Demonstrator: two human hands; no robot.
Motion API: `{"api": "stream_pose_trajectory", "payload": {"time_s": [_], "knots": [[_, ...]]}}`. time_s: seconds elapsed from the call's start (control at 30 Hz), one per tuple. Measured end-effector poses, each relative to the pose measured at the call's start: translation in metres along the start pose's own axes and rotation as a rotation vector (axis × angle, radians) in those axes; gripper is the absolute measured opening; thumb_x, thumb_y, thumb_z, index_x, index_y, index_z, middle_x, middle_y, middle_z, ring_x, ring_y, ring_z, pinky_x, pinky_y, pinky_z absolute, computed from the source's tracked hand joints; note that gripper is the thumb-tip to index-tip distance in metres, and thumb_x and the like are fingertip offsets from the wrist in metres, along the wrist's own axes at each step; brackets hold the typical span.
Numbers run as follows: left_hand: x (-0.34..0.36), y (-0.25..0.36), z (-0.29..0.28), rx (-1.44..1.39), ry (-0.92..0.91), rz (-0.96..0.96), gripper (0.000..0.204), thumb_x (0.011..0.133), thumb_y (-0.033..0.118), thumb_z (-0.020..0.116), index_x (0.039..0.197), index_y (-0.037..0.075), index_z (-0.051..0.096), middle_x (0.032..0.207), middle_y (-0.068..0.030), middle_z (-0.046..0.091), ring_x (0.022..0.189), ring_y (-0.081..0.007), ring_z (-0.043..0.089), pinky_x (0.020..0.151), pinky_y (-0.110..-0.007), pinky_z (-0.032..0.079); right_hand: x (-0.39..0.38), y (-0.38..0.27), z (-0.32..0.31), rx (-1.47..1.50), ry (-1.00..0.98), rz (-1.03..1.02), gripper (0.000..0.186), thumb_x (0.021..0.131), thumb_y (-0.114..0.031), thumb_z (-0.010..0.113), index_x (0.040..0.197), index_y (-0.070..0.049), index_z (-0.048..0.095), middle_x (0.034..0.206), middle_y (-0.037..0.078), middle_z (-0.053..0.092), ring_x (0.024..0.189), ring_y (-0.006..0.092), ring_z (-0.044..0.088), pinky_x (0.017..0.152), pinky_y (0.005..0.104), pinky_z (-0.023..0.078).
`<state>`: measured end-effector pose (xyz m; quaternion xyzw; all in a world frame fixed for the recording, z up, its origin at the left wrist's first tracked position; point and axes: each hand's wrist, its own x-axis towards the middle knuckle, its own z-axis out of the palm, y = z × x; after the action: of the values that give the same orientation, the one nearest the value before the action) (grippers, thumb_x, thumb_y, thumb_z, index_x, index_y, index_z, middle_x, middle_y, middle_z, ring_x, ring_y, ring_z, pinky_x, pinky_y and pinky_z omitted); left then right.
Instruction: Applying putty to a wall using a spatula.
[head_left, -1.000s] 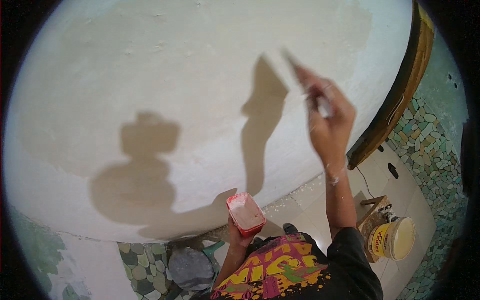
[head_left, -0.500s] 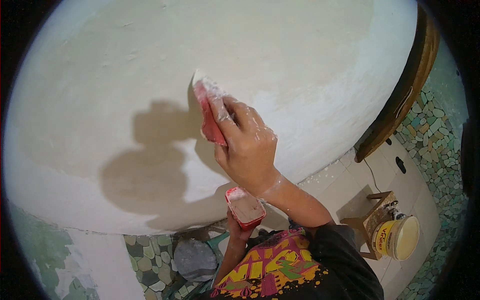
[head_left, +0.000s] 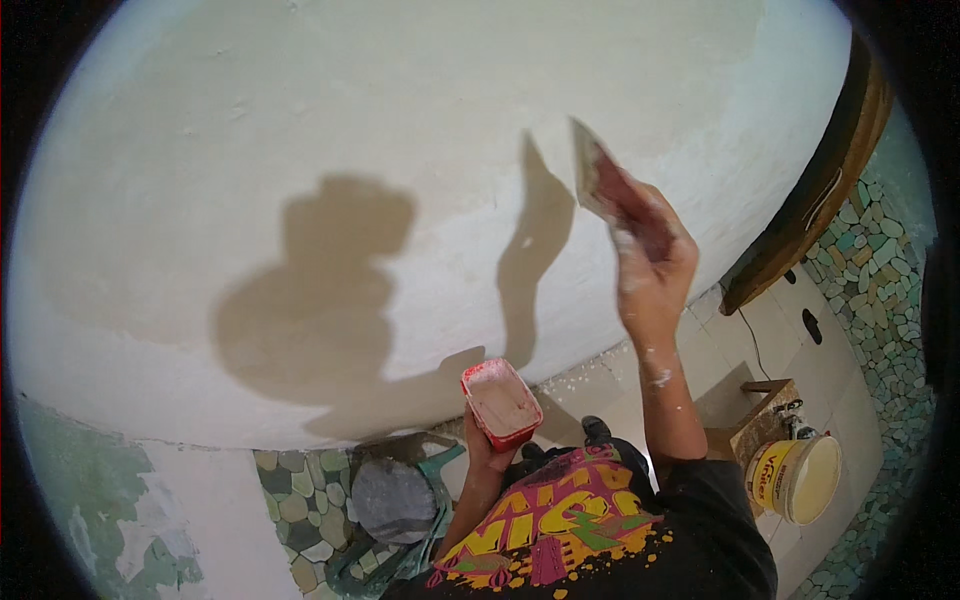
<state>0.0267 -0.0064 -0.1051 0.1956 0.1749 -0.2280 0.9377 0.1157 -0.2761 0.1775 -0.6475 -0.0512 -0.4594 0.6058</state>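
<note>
Right hand [head_left: 660, 265]: grasping a red scraper [head_left: 628, 205], right of upper centre
Left hand [head_left: 482, 447]: wrapped around a red tub [head_left: 513, 439] of pale paste [head_left: 503, 405], lower centre
Wall [head_left: 400, 90]: pale, filling the upper frame
Bucket [head_left: 790, 480]: yellow-labelled, lower right

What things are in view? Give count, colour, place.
wall: 1, pale, ahead
scraper: 1, reddish, centre right
tub: 1, red, lower centre
paste: 1, pinkish, in tub
bucket: 1, yellow-white, lower right
stool: 1, brown, beside bucket
wooden edging: 1, brown, right
cable: 1, dark, right
floor: 1, beige, lower right
pebble areas: 2, greenish, right, lower left
round object: 1, grey, lower left
shirt: 1, black, bottom
right hand: 1, white-smeared, holding scraper
left hand: 1, holding tub
</note>
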Motion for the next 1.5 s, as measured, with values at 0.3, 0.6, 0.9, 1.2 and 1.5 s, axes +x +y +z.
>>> {"api": "stream_pose_trajectory", "payload": {"time_s": [0.3,0.6,0.9,1.2,1.5], "knots": [[-0.010,0.000,-0.027,-0.032,-0.179,-0.007,0.059,0.104,0.055,0.053,0.151,0.018,0.049,0.143,-0.0074,0.060,0.130,-0.0328,0.060,0.104,-0.057,0.053,-0.070,0.078,-0.111,0.618,0.365,0.917,0.023,0.094,-0.010,0.066,0.115,-0.003,0.071,0.109,0.006,0.075,0.100,0.0196,0.072,0.093,0.0384,0.057],[0.023,-0.038,0.016,0.133,-0.078,0.004,0.065,0.103,0.058,0.050,0.149,0.013,0.046,0.133,-0.0149,0.062,0.117,-0.0378,0.064,0.093,-0.058,0.058,-0.069,0.085,-0.181,0.688,0.598,0.952,0.021,0.088,-0.016,0.069,0.109,-0.011,0.069,0.104,0.001,0.073,0.098,0.0197,0.070,0.094,0.0394,0.055],[0.061,-0.092,0.005,-0.020,-0.115,-0.111,0.072,0.100,0.063,0.052,0.154,0.015,0.046,0.143,-0.0152,0.060,0.127,-0.0404,0.061,0.100,-0.064,0.053,-0.019,0.084,-0.198,0.581,0.396,0.638,0.023,0.094,-0.003,0.067,0.117,-0.001,0.070,0.111,0.005,0.075,0.100,0.0185,0.072,0.093,0.0348,0.058],[0.043,-0.110,0.052,-0.019,-0.186,-0.033,0.067,0.101,0.059,0.056,0.152,0.016,0.048,0.142,-0.0127,0.060,0.127,-0.0380,0.061,0.101,-0.063,0.053,0.132,0.025,-0.149,-0.422,0.045,-0.582,0.051,0.082,-0.007,0.076,0.133,-0.014,0.074,0.127,0.013,0.071,0.114,0.0273,0.068,0.100,0.0361,0.053],[0.047,-0.100,0.060,-0.046,-0.186,-0.021,0.066,0.102,0.055,0.058,0.154,0.016,0.047,0.145,-0.0119,0.059,0.130,-0.0354,0.061,0.103,-0.061,0.054,0.213,0.022,-0.088,-0.770,0.047,-1.015,0.054,0.081,-0.014,0.077,0.135,-0.019,0.071,0.138,0.005,0.068,0.128,0.0276,0.063,0.110,0.0427,0.045]]}}
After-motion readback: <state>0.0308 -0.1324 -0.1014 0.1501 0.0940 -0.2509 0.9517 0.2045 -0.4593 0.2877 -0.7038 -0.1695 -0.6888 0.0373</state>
